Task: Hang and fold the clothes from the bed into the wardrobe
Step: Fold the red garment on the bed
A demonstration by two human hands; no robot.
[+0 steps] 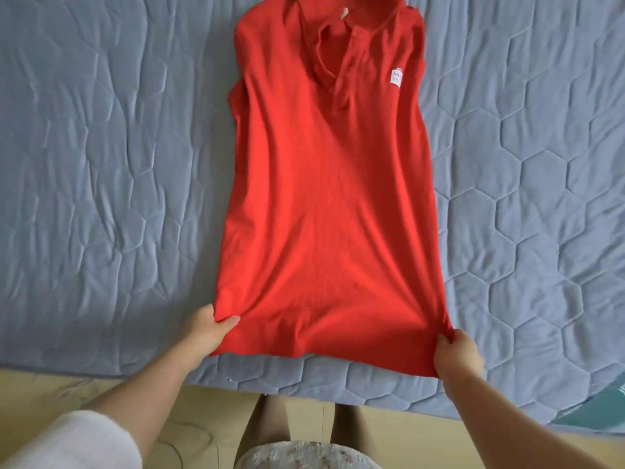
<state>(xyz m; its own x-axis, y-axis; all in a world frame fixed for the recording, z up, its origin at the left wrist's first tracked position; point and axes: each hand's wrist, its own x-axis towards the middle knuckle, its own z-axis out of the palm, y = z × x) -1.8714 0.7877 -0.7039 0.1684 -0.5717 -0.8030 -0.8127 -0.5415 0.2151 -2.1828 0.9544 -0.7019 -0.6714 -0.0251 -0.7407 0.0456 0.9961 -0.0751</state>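
Note:
A red polo shirt (pixel 331 184) lies face up on the bed, collar at the far end, with both sleeves folded under so it forms a long narrow shape. A small white logo sits on its chest at the right. My left hand (pixel 208 328) pinches the shirt's bottom left corner, thumb on top. At the bottom right corner, my right hand (pixel 456 357) grips the hem. The hem is slightly lifted and stretched between both hands near the bed's front edge.
The bed is covered by a grey-blue quilted bedspread (pixel 101 164) with a hexagon pattern, bare on both sides of the shirt. Its front edge runs just below my hands. Beige floor (pixel 203 418) lies beneath, and a teal patch (pixel 605 404) shows at the lower right.

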